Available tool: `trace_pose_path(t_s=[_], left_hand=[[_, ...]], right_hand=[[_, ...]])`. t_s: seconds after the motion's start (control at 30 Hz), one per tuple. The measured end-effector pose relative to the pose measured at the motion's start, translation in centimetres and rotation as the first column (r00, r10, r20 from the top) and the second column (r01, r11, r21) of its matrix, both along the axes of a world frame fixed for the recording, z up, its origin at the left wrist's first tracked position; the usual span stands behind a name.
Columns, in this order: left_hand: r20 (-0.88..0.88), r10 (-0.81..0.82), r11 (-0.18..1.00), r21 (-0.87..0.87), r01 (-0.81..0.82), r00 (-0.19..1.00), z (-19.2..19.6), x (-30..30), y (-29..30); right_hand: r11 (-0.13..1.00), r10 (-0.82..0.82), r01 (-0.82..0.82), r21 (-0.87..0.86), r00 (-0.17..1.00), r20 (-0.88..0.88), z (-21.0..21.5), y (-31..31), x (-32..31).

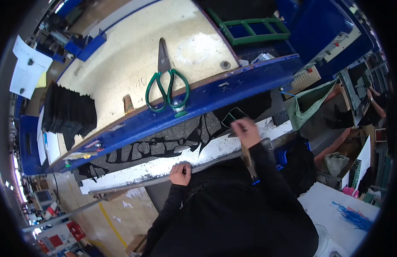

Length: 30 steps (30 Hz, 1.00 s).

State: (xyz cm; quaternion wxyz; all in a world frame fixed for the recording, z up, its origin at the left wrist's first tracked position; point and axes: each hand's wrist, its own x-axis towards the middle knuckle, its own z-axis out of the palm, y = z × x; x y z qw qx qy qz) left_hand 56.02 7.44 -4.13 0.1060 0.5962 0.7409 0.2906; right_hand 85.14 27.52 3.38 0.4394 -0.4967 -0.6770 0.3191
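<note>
My left hand point(181, 173) is closed, its fingers curled, and rests at the near edge of a long white board point(151, 167). Nothing shows in it. Farther right, my right hand point(246, 132) is slightly blurred, its fingers drawn together at the lower edge of a thin looped cutting die point(232, 115) with a green bar. The die lies over black sheet material point(256, 105). To its left, a web of cut-out black scrap point(153, 147) stretches over a grey surface. Parts of the fingers on the die are hidden.
Beyond a blue ledge point(215, 88), green-handled scissors point(166, 79) lie on a pale worktop point(121, 60). A stack of black pieces point(70, 109) stands at its left end. A green bag point(307, 109) hangs at right; another person's arm point(376, 103) shows farther off.
</note>
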Motion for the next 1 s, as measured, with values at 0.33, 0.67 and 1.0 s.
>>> trace_pose_path(t_s=[0.33,0.67,1.0], left_hand=[[-0.079,0.165,0.985,0.073,-0.159,0.983,-2.7,-1.3,3.3],[-0.105,0.112,0.994,0.025,-0.11,0.988,-6.4,-2.8,8.4],[-0.19,0.075,0.986,0.16,-0.045,0.979,-3.0,-2.9,8.8]], right_hand=[[0.943,0.318,-0.277,0.186,0.917,-0.242,8.8,0.7,-16.2],[0.953,0.294,-0.285,-0.099,0.803,0.519,-7.2,-8.1,-7.5],[0.919,0.345,-0.387,-0.079,0.69,0.636,-8.8,-6.7,-6.3]])
